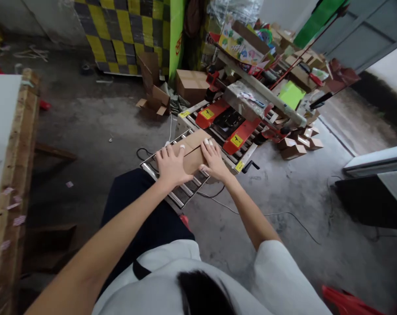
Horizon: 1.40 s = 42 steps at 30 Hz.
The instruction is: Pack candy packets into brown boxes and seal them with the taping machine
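Note:
A brown cardboard box lies on the roller conveyor, with a dark seam running across its top between the flaps. My left hand rests on the box's left part, fingers spread. On its right part lies my right hand, palm down with the fingers stretched forward over the flap. Pale coverings show on some fingertips of both hands. Just beyond the box stands a carton sealing machine with red side plates and yellow warning labels. The underside of the box is hidden.
A wooden-edged table stands at left. An open carton and a closed carton sit on the floor ahead. Several small boxes lie right of the machine. A cable crosses the floor. A crank handle juts from the machine.

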### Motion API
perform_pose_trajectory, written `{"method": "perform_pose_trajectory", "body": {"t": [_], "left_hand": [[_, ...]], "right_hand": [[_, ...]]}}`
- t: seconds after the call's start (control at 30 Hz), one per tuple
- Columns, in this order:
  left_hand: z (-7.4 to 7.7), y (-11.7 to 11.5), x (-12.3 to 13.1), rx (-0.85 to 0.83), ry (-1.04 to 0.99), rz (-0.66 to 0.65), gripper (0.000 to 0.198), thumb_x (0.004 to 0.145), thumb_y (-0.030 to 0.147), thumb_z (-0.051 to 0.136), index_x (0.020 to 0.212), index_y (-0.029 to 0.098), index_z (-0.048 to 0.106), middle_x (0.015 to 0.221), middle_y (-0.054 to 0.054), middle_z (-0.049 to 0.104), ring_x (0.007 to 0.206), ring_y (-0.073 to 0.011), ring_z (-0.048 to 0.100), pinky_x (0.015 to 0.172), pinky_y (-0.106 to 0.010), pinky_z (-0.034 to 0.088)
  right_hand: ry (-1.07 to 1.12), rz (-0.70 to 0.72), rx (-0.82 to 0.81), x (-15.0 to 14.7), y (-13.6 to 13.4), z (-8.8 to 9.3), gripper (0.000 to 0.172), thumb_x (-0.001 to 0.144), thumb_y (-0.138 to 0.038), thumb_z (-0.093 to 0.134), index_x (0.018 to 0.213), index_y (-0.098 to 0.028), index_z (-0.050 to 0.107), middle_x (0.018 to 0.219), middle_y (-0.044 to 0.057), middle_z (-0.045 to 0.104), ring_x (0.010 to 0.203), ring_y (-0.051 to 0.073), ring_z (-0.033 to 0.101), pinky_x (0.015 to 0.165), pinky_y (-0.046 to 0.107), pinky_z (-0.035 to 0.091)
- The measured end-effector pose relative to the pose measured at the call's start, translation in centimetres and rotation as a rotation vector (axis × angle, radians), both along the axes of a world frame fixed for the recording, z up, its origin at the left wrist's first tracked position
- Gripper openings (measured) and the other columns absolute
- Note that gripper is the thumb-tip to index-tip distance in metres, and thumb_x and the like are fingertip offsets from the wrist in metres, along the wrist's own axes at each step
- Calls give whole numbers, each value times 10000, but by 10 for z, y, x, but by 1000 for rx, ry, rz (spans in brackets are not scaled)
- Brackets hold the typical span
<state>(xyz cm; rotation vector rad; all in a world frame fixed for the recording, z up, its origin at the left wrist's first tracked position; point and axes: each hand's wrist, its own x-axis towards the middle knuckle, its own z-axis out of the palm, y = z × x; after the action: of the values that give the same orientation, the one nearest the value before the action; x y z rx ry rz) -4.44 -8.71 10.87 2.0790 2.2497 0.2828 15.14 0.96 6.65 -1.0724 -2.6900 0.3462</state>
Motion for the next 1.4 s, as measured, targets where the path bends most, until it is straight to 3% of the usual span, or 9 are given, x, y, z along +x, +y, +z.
{"method": "perform_pose_trajectory", "body": {"t": [0.23,0.47,0.57,0.7,0.8,0.93,1.1,1.27,1.4], "left_hand": [[-14,49,36,7,-101,145,508,1014,300,383,1507,221,476,1498,-236,475,1317,-413,476,1049,-580,347],[-10,126,85,43,-203,176,498,1046,270,313,1499,173,495,1536,-228,455,1401,-386,432,1144,-568,294],[-10,159,102,58,-248,146,516,1041,212,257,1500,158,486,1558,-233,437,1437,-371,413,1170,-566,276],[-19,193,102,198,-404,-124,652,985,382,522,1557,110,365,1597,-218,395,1478,-346,365,1242,-516,218],[-37,201,97,257,-616,-302,985,830,507,740,1574,62,271,1635,-248,299,1542,-356,256,1281,-489,174],[-79,156,86,316,-887,-323,923,899,482,652,1592,123,158,1650,-270,218,1577,-321,189,1276,-521,215],[-120,36,33,281,-1003,-145,647,938,396,584,1511,221,340,1562,-209,395,1488,-299,392,1189,-521,406],[-110,-63,-67,339,-1029,259,424,904,427,628,1267,210,597,1347,-135,602,1233,-272,640,1037,-458,579],[-87,-130,-139,420,-793,515,318,853,463,681,1107,272,695,1171,-55,703,1066,-277,709,970,-498,617]], "right_hand": [[299,-109,-65,-46,-20,-17,984,915,-828,21,1648,-195,196,1696,145,244,1593,317,159,1274,590,160],[403,-179,-87,-1,76,-12,900,935,-819,168,1536,-221,468,1601,114,451,1537,307,325,1272,564,209],[500,-317,-59,10,87,-9,882,927,-798,269,1551,-194,427,1605,143,432,1539,324,311,1265,579,218],[662,-520,1,-5,20,-23,795,994,-628,282,1628,-158,191,1683,165,240,1591,311,155,1263,578,224],[726,-605,-189,-21,-57,-46,699,1016,-507,282,1623,-176,174,1672,179,245,1564,306,245,1218,576,328],[751,-686,-517,-30,-132,-77,636,972,-454,440,1561,-234,343,1574,167,429,1432,303,461,1131,528,458],[749,-631,-699,-26,-165,-95,437,921,-356,557,1332,-221,623,1338,135,648,1213,278,618,1049,450,511],[703,-427,-747,-45,-155,-81,304,935,-279,540,1166,-240,734,1158,85,737,1070,238,682,980,384,531],[633,-242,-738,-69,-139,-71,308,937,-258,532,1162,-245,740,1124,74,753,1052,226,694,969,373,540]]}}
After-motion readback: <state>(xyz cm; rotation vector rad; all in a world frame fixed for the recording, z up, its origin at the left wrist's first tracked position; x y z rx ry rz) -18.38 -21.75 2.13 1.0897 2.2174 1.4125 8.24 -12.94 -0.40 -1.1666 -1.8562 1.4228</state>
